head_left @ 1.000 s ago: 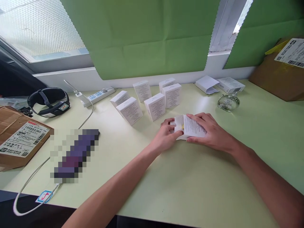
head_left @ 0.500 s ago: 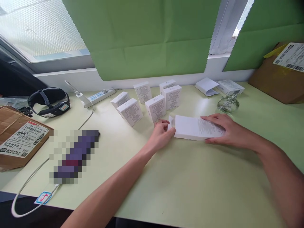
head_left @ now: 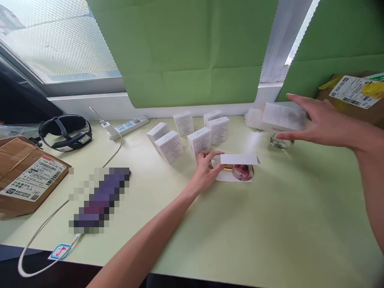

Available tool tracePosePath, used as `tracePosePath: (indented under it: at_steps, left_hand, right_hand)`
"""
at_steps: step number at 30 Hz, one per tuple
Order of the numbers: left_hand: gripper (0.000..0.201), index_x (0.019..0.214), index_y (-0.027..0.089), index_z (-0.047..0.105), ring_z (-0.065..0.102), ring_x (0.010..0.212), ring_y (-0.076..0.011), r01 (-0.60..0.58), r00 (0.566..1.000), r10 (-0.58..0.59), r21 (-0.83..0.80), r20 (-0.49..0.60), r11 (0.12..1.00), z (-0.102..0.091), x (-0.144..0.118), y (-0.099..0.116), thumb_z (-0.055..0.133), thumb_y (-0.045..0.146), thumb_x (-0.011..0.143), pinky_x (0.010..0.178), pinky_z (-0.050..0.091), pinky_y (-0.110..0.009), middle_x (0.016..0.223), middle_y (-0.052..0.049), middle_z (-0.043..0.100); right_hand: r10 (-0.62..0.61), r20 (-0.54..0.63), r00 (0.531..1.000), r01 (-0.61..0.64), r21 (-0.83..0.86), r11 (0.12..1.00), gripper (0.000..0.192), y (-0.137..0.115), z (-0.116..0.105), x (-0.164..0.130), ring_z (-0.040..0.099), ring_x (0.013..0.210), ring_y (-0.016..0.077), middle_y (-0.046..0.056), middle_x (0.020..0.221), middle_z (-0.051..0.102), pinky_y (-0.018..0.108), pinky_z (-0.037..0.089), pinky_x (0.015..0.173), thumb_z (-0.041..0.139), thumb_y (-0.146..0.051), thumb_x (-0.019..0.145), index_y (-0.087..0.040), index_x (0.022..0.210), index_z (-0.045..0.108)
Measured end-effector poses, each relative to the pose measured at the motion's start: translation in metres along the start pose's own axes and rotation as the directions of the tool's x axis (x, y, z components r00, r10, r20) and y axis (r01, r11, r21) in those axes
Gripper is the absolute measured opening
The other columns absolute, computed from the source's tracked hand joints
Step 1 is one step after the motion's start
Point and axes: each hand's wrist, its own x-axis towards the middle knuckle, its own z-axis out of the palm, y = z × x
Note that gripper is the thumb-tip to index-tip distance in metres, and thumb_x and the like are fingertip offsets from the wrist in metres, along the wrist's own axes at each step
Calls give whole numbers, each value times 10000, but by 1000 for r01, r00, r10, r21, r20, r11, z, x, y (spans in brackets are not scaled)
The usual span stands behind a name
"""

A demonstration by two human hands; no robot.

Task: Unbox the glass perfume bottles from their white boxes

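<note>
My left hand [head_left: 207, 170] holds the left end of a white inner tray [head_left: 238, 160] lying on the pale green table [head_left: 240, 232]. In the tray lies a small pink glass bottle [head_left: 243, 172] with a gold cap. My right hand [head_left: 318, 122] is raised at the back right and grips the white outer box sleeve [head_left: 282, 117], which looks blurred, above a clear glass bottle [head_left: 279, 142]. Several white boxes [head_left: 192, 132] stand just behind my left hand.
A brown cardboard carton [head_left: 27, 180] sits at the left edge and another carton [head_left: 354, 94] at the back right. A black head strap [head_left: 64, 128], a white power strip [head_left: 129, 126], a white cable [head_left: 45, 228] and a pixelated dark object [head_left: 99, 200] lie at the left.
My right hand has pulled the outer sleeve off to the right and lifted it toward the back right. The tray with the pink bottle is now uncovered, my left hand still holding its end.
</note>
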Motion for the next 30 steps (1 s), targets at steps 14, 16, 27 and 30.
tracePosePath:
  at_steps: [14, 16, 27, 30]
  left_hand:
    - [304, 1085, 192, 618, 484, 720, -129, -97, 994, 95, -50, -45, 994, 7, 9, -12, 530, 456, 963, 668, 414, -252, 799, 5, 533]
    - [298, 1054, 191, 628, 498, 736, -130, -100, 991, 99, 0, -86, 995, 9, 11, -15, 540, 459, 955, 697, 450, -263, 875, -18, 545]
    - [614, 1428, 284, 493, 377, 1400, -346, -254, 962, 267, 510, 49, 822, 20, 24, -1, 628, 213, 833, 1149, 358, -519, 1508, -107, 408]
    - [472, 1400, 236, 545, 512, 1326, -291, -294, 953, 297, 398, 56, 869, 19, 37, 6, 414, 166, 952, 1081, 450, -451, 1485, -106, 505]
  right_hand:
    - [-265, 205, 942, 168, 397, 903, 353, -72, 104, -75, 524, 1265, 313, 78, 1330, 617, 518, 443, 1060, 612, -432, 925, -308, 1254, 635]
    - [-302, 154, 941, 223, 389, 894, 373, -70, 109, -67, 501, 1306, 302, 66, 1371, 604, 511, 425, 1086, 591, -387, 937, -312, 1302, 602]
    - [-82, 108, 991, 30, 412, 910, 258, -42, 152, -54, 644, 1017, 254, 90, 1122, 685, 418, 565, 834, 424, -235, 946, -236, 1061, 655]
    - [-159, 137, 978, 90, 411, 907, 388, -41, 150, -50, 545, 1241, 293, 99, 1339, 616, 491, 493, 1013, 444, -202, 916, -242, 1261, 616]
